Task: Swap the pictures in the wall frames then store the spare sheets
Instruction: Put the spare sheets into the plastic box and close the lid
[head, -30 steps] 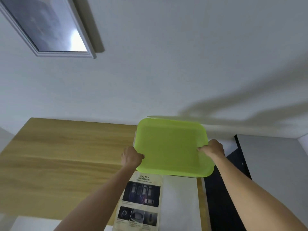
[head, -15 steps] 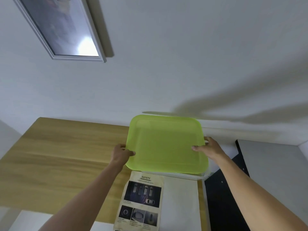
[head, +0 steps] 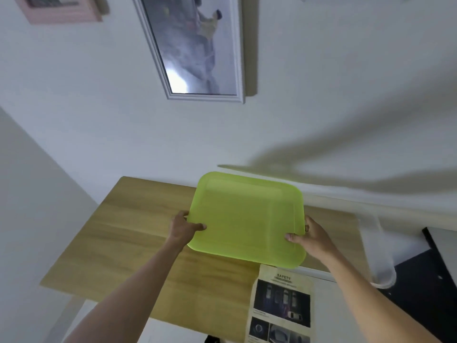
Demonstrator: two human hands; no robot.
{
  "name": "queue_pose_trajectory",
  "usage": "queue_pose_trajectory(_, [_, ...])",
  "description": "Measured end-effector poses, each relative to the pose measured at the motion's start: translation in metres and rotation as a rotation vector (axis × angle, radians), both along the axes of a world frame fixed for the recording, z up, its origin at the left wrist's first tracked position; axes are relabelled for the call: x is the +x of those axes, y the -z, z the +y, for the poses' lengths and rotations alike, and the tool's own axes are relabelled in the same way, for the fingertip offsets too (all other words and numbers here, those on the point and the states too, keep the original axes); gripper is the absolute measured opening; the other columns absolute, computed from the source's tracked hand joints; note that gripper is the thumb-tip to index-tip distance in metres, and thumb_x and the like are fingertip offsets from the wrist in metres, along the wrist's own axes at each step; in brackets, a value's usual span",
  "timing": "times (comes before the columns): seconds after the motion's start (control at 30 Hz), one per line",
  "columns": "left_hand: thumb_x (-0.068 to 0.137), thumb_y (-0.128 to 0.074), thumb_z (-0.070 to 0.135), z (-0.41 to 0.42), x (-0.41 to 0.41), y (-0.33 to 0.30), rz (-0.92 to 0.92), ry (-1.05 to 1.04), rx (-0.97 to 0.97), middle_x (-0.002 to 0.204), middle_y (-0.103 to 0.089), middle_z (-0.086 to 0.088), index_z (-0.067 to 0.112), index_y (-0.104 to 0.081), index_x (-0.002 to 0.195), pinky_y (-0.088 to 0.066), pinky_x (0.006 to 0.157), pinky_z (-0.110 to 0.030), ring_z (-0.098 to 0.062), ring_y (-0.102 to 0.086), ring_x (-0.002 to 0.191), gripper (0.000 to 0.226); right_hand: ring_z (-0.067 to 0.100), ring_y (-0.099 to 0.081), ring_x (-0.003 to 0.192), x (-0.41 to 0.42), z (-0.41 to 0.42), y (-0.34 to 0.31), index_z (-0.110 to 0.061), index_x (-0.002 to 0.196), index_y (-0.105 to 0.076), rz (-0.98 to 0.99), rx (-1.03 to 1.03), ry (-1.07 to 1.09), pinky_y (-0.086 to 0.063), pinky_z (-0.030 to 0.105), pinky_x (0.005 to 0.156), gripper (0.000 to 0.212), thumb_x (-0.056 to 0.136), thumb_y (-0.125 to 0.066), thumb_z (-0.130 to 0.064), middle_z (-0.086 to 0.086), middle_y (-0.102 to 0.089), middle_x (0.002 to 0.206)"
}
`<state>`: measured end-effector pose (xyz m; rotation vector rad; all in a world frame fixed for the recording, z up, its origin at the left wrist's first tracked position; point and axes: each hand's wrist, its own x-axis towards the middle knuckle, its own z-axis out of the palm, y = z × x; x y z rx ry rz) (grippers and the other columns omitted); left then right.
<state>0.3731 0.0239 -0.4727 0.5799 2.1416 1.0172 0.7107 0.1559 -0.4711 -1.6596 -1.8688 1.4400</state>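
I hold a lime-green plastic lid (head: 247, 216) flat above the wooden table (head: 138, 238). My left hand (head: 184, 227) grips its left edge and my right hand (head: 310, 237) grips its right edge, thumbs on top. A clear plastic box (head: 378, 248) stands at the table's right end, blurred. A printed "SAFETY" sheet (head: 282, 308) with car photos lies near the table's front edge, beside a white sheet (head: 324, 315). On the wall hangs a white-framed picture (head: 197, 45) and, at the top left, a pink frame (head: 61, 8).
A dark board or piece of furniture (head: 425, 288) sits to the right of the table. The white wall runs behind the table, and a grey wall (head: 29, 219) lies to the left.
The green lid has come off the clear box and moved left with both hands. The view has swung up and left, bringing the wall frames into sight.
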Motion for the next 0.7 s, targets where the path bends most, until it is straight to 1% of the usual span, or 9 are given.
queue_pose_trajectory(0.07, [0.052,-0.093,0.021,-0.007,-0.030,0.008,0.007,-0.003,-0.023,0.111,-0.066,-0.013,0.008,-0.058,0.126,-0.054,0.085,-0.045,-0.030,-0.065,0.099,0.083,0.019,-0.066,0.104,-0.030,-0.009,0.005,-0.023,0.130,-0.054,-0.049,0.034,-0.012,-0.051,0.031,0.083,0.066,0.073,-0.086,-0.034,-0.003,-0.068,0.119])
queue_pose_trajectory(0.1, [0.051,-0.093,0.022,-0.009,-0.044,0.012,0.014,-0.005,-0.040,0.111,-0.066,-0.013,0.009,-0.058,0.126,-0.054,0.086,-0.046,-0.030,-0.065,0.099,0.084,0.020,-0.065,0.107,-0.044,-0.013,0.006,-0.021,0.133,-0.051,-0.084,0.056,-0.030,-0.051,0.030,0.084,0.070,0.074,-0.084,-0.040,-0.002,-0.067,0.123])
queue_pose_trajectory(0.17, [0.053,-0.093,0.020,-0.012,-0.070,0.020,0.021,0.002,-0.061,0.112,-0.066,-0.014,0.009,-0.058,0.127,-0.054,0.087,-0.046,-0.031,-0.064,0.100,0.083,0.023,-0.058,0.122,-0.071,-0.020,0.014,-0.018,0.145,-0.040,-0.158,0.077,-0.048,-0.050,0.035,0.096,0.096,0.069,-0.078,-0.063,0.003,-0.057,0.139])
queue_pose_trajectory(0.2, [0.053,-0.093,0.019,-0.014,-0.080,0.022,0.028,0.002,-0.073,0.113,-0.066,-0.014,0.008,-0.058,0.128,-0.053,0.088,-0.047,-0.031,-0.064,0.101,0.083,0.025,-0.051,0.131,-0.082,-0.024,0.018,-0.016,0.151,-0.031,-0.189,0.076,-0.065,-0.046,0.038,0.105,0.106,0.070,-0.073,-0.068,0.007,-0.048,0.149])
queue_pose_trajectory(0.23, [0.054,-0.092,0.018,-0.015,-0.090,0.023,0.037,0.004,-0.090,0.114,-0.066,-0.014,0.008,-0.057,0.128,-0.053,0.088,-0.046,-0.032,-0.064,0.102,0.083,0.027,-0.043,0.139,-0.094,-0.028,0.019,-0.012,0.156,-0.021,-0.221,0.071,-0.075,-0.041,0.040,0.111,0.108,0.076,-0.071,-0.064,0.010,-0.038,0.155])
queue_pose_trajectory(0.3, [0.057,-0.091,0.017,-0.016,-0.107,0.027,0.054,0.013,-0.119,0.118,-0.064,-0.015,0.007,-0.056,0.130,-0.052,0.089,-0.044,-0.033,-0.062,0.106,0.082,0.030,-0.034,0.144,-0.115,-0.034,0.022,-0.009,0.158,-0.010,-0.278,0.079,-0.098,-0.035,0.039,0.114,0.101,0.087,-0.067,-0.052,0.014,-0.028,0.160])
queue_pose_trajectory(0.5, [0.058,-0.092,0.017,-0.009,-0.140,0.048,0.072,0.054,-0.190,0.125,-0.062,-0.018,0.002,-0.054,0.133,-0.049,0.096,-0.047,-0.034,-0.059,0.114,0.085,0.030,-0.030,0.146,-0.154,-0.039,0.042,-0.011,0.158,-0.005,-0.327,0.024,-0.100,-0.033,0.040,0.114,0.093,0.094,-0.062,-0.044,0.014,-0.023,0.161])
queue_pose_trajectory(0.6, [0.065,-0.089,0.011,-0.001,-0.143,0.061,0.096,0.082,-0.231,0.124,-0.062,-0.021,-0.005,-0.055,0.130,-0.047,0.089,-0.040,-0.036,-0.058,0.114,0.075,0.029,-0.028,0.147,-0.164,-0.036,0.054,-0.015,0.159,-0.005,-0.329,-0.014,-0.064,-0.031,0.040,0.116,0.088,0.096,-0.062,-0.037,0.013,-0.023,0.161])
queue_pose_trajectory(0.7, [0.067,-0.087,0.009,0.006,-0.142,0.073,0.111,0.108,-0.258,0.124,-0.059,-0.024,-0.007,-0.057,0.125,-0.045,0.087,-0.039,-0.037,-0.057,0.114,0.068,0.028,-0.023,0.149,-0.169,-0.032,0.067,-0.020,0.159,-0.004,-0.314,-0.087,-0.036,-0.029,0.040,0.117,0.091,0.093,-0.066,-0.028,0.010,-0.019,0.162])
